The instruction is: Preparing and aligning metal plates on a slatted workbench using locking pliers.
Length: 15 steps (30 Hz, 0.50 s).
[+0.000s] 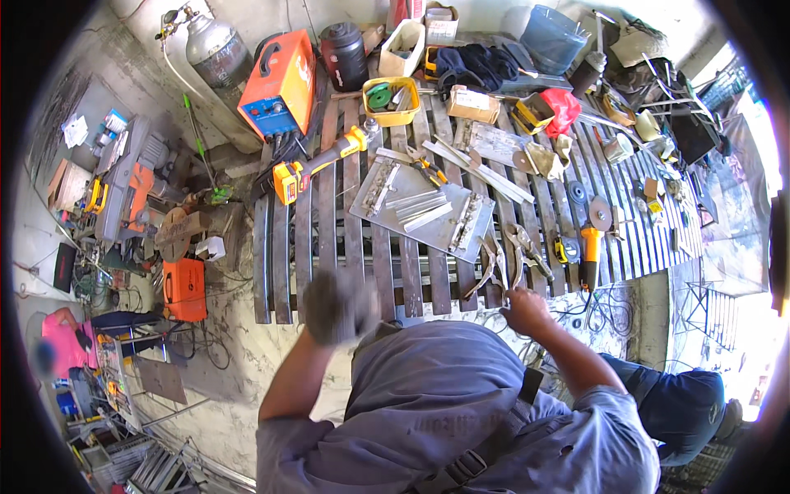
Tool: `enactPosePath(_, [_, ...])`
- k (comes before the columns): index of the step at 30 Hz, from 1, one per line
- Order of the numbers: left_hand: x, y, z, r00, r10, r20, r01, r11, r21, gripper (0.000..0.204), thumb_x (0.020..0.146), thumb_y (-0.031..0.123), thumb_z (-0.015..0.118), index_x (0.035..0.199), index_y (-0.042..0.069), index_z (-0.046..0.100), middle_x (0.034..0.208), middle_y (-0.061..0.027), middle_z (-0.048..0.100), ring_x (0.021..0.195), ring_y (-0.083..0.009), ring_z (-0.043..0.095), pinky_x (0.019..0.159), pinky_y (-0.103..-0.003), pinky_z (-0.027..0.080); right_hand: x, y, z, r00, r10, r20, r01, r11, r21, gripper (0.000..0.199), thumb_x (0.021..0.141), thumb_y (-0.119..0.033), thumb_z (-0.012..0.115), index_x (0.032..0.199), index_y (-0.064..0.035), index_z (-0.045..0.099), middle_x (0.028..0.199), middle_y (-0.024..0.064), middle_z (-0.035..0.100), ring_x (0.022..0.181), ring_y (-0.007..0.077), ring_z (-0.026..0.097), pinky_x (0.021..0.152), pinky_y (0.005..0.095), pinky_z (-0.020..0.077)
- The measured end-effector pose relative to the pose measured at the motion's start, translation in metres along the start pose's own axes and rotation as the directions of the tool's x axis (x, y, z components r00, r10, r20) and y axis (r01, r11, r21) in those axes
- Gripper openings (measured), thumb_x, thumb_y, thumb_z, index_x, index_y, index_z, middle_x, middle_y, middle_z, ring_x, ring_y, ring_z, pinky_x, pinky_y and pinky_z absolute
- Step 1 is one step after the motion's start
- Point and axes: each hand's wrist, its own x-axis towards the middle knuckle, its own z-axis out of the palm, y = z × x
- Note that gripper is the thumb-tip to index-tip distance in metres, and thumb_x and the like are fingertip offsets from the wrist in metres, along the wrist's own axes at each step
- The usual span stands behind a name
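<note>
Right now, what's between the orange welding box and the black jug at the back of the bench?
Nothing: in the head view the orange welding box and black jug stand side by side, only a narrow bare gap between.

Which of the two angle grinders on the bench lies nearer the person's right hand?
The orange-handled grinder at the bench's right front edge, close to the right hand; the yellow grinder lies far off at the left.
</note>
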Motion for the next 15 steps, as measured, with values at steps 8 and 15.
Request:
enactPosePath(8, [0.066,-0.167,0.144,0.927,-0.324,0.187,0.301,0.943,0.144,0.043,0.09,0.022,0.063,0.127,0.002,0.057,0.112,-0.0248,0.062,0.101,-0.0446,0.059,0.088,-0.05,0.05,0.013,-0.018,0.029,0.989,0.145,-0.036,-0.134,0.966,0.221,0.026,0.087,-0.025,0.071,0.097,-0.0018,0.065,0.097,0.0228,0.069,0.09,0.044,0.068,0.08,0.0529,0.0541])
enactPosePath(15, [0.113,-0.193,0.205,0.868,-0.337,0.363,0.288,0.94,0.184,0.054,0.085,0.031,0.068,0.13,0.004,0.055,0.122,-0.0251,0.057,0.114,-0.0445,0.055,0.096,-0.053,0.047,0.066,-0.018,0.056,0.848,0.521,-0.101,-0.427,0.782,0.454,0.056,0.091,-0.041,0.069,0.12,0.0013,0.047,0.105,0.0307,0.066,0.095,0.0491,0.067,0.081,0.0547,0.0546])
